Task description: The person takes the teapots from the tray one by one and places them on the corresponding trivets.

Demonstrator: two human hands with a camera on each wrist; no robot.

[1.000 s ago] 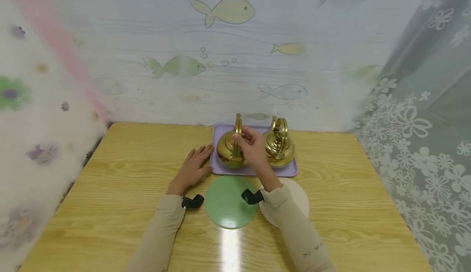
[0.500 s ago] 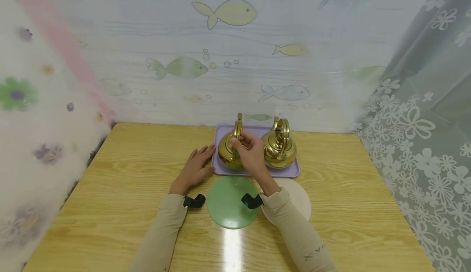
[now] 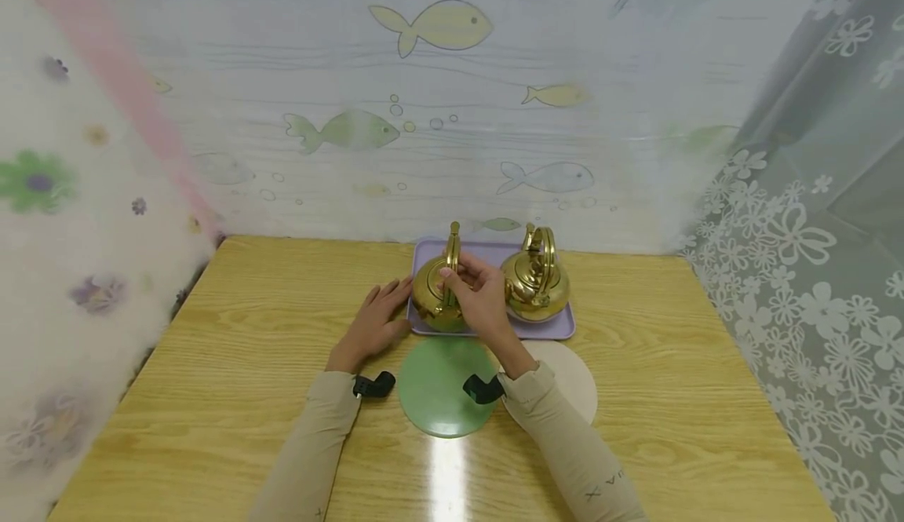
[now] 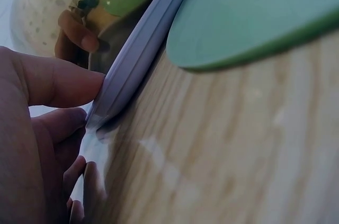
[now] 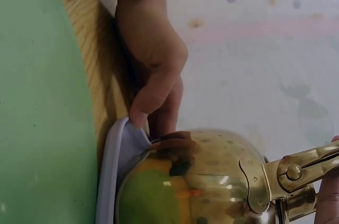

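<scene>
Two shiny gold kettles sit side by side on a lilac tray [image 3: 565, 326]. My right hand [image 3: 486, 294] pinches the upright handle of the left kettle [image 3: 428, 294] between thumb and fingers. In the right wrist view, that kettle's round body [image 5: 212, 176] and its hinged handle [image 5: 296, 171] show up close. At the tray's left edge lies my left hand [image 3: 370, 326], fingers stretched out. Its thumb and fingertips touch the tray rim [image 4: 132, 60] in the left wrist view. The right kettle [image 3: 537, 298] stands untouched beside my right hand.
In front of the tray lie a round green mat [image 3: 438, 388] and a round cream mat [image 3: 577, 385], the latter partly under my right forearm. The wooden table [image 3: 247, 310] meets a fish-print curtain [image 3: 339, 192] at the back.
The left kettle has shifted slightly left on the tray, with my right hand on its handle. My left hand stays at the tray's edge, and the right kettle has not moved.
</scene>
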